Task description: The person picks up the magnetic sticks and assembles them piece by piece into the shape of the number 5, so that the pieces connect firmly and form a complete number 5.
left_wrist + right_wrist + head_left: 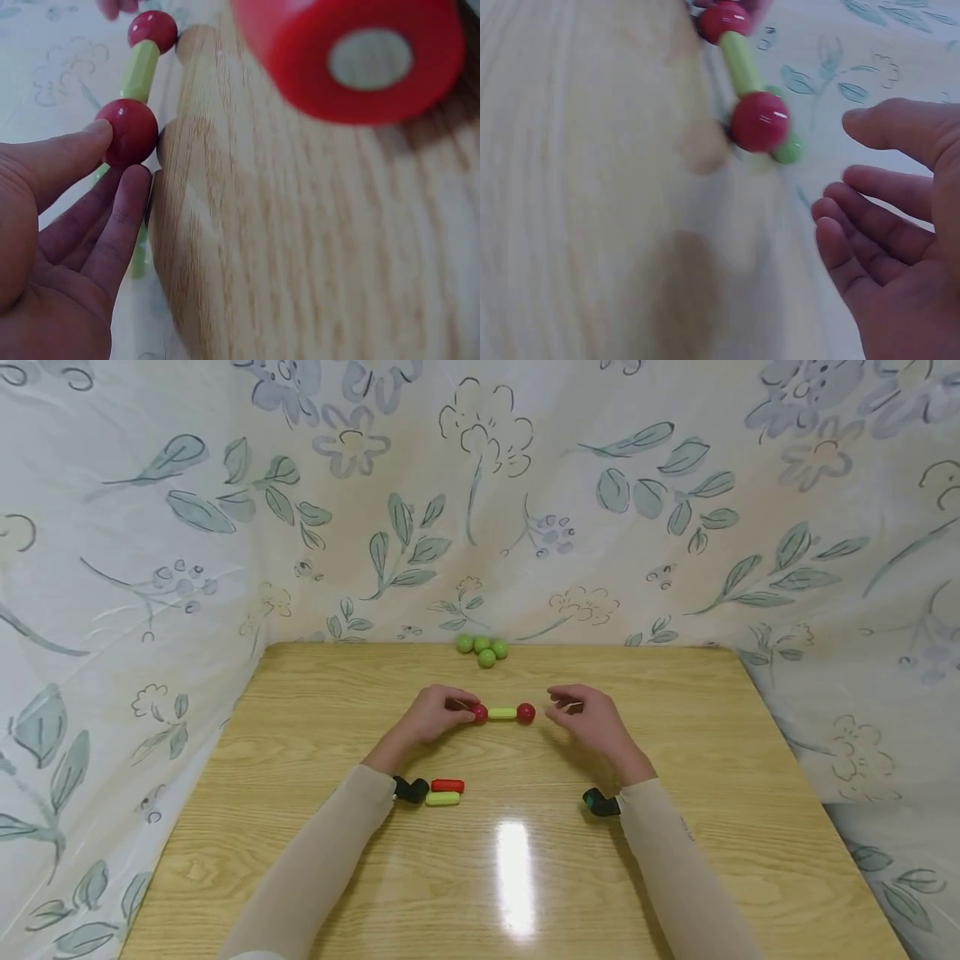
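Sleeves (pixel 318 860) lie nearest us. Our left hand (pixel 435 714) pinches one ball (pixel 480 715); from those fingers the stick (pixel 502 714) runs sideways to another ball (pixel 526 713), just short of our right hand's (pixel 592 717) parted fingers.

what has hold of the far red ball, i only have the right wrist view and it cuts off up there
Observer: The left hand pinches that red ball between thumb and fingers.
Operator: any loose rods out of my sight
Observer: Yes, a red rod and a yellow-green rod lie side by side on the table.
Operator: how many green balls at the back, i see only bits
Observer: The head view shows four green balls, by the table's far edge.
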The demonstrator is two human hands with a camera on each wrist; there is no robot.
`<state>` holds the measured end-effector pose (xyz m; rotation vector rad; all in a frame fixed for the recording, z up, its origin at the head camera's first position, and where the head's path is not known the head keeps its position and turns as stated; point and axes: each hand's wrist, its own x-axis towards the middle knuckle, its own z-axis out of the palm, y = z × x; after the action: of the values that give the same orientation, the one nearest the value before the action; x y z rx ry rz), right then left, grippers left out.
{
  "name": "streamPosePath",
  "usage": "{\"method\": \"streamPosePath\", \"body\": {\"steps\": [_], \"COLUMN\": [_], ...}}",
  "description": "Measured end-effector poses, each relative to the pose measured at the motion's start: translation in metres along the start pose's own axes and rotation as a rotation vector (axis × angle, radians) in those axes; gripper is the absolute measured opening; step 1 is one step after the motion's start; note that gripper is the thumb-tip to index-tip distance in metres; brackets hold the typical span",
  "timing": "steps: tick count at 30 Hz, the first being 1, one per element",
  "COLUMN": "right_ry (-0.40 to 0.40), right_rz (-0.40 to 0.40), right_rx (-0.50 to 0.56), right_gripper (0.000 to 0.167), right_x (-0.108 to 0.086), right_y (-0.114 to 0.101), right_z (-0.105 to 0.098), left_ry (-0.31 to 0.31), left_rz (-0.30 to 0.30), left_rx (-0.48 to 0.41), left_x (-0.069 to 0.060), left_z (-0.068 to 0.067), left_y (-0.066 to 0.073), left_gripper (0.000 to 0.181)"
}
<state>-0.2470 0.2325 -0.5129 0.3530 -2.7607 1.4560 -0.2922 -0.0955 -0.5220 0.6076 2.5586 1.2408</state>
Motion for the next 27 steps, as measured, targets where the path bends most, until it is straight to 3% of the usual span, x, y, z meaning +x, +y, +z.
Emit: {"method": "streamPosePath", "body": {"steps": [6, 13, 27], "right_ry": [-0.022, -0.054, -0.109], "right_rz": [0.016, 0.036, 0.086], "right_rx": [-0.049, -0.130, -0.238], "right_gripper": [0.041, 0.041, 0.028], "right_x": [-0.018, -0.044, -0.082], "right_y": [-0.004, -0.001, 0.031], "right_z": [-0.034, -0.072, -0.097], "left_ry": [-0.001, 0.005, 0.002], "left_rz": [-0.007, 0.028, 0.032], "left_rx": [0.001, 0.013, 0.021], "left_x": [0.000, 0.002, 0.002], "left_z": [-0.001, -0.001, -0.003], "left_y": [0.000, -0.001, -0.001], "left_gripper": [0.027, 0.028, 0.029]}}
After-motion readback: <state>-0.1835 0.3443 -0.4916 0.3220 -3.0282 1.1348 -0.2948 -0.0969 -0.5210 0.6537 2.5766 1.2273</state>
